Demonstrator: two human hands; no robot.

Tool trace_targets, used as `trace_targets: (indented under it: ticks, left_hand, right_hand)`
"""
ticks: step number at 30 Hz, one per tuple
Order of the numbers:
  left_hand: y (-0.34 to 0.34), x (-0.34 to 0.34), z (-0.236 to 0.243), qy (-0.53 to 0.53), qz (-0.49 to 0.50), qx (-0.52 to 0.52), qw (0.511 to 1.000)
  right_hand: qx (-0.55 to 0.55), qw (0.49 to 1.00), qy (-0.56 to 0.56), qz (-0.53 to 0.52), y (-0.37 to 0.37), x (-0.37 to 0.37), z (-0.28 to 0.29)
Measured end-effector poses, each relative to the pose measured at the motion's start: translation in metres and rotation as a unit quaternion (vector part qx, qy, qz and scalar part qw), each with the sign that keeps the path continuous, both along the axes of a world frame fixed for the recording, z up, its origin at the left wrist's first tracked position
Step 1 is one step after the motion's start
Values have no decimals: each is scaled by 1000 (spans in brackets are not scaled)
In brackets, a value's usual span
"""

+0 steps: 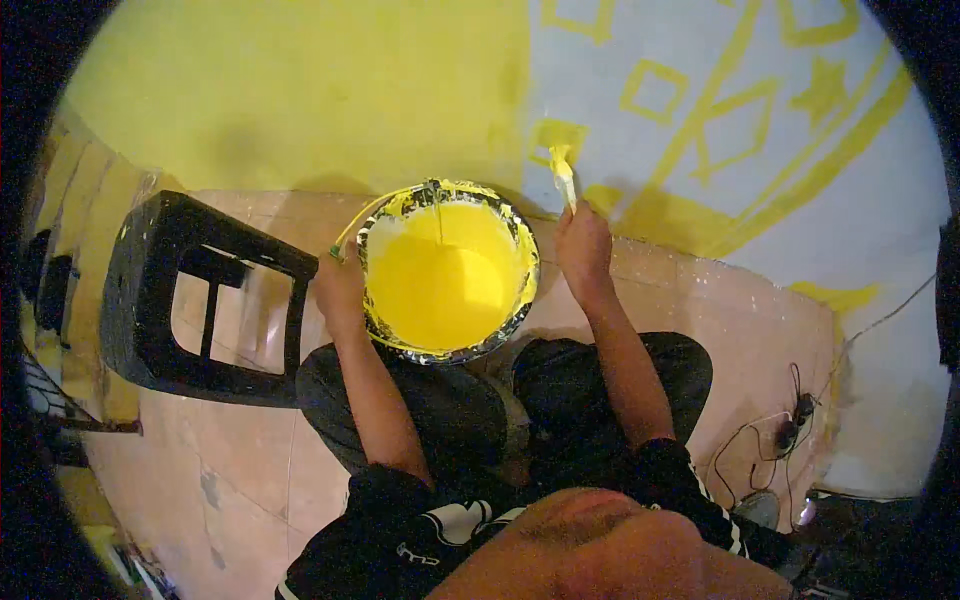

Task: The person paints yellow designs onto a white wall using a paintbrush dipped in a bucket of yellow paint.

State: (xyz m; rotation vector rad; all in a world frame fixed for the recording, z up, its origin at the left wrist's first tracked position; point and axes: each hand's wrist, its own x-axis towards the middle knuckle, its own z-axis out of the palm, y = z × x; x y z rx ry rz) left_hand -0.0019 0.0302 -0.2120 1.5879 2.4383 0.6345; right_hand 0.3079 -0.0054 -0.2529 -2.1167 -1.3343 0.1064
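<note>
My left hand (340, 285) is closed around the grip of the wire handle (375, 209) on a paint bucket (531, 270). Yellow paint (430, 290) lies inside the bucket, and its black rim is spattered with yellow and white. In my right hand (584, 245) is a paintbrush (565, 178), its bristles covered in yellow. The brush tip is up against the wall (600, 165), at a small yellow painted square beside the edge of the large yellow area. The bucket is in front of my bent legs, tilted so that its inside shows.
A black plastic stool (150, 300) lies on its side at my left. Cables with black plugs (795, 425) lie on the floor (235, 440) at right. Yellow outlines of squares and a star (823, 90) mark the pale wall.
</note>
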Motion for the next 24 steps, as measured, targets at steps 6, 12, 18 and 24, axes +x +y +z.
trace_targets:
  ticks: [6, 12, 18, 24]
  left_hand:
    - [0, 0, 1, -25, -13, -8, 1000]
    - [-1, -1, -2, -10, -24, 35, 999]
    - [0, -2, -7, 1, -28, 61, 998]
    - [1, -4, -8, -17, -43, 57, 997]
  right_hand:
    - [49, 999, 14, 10, 3, -3, 0]
    - [41, 999, 29, 16, 10, -7, -7]
    - [40, 998, 39, 28, 11, -12, -7]
    - [32, 997, 51, 44, 15, -13, -4]
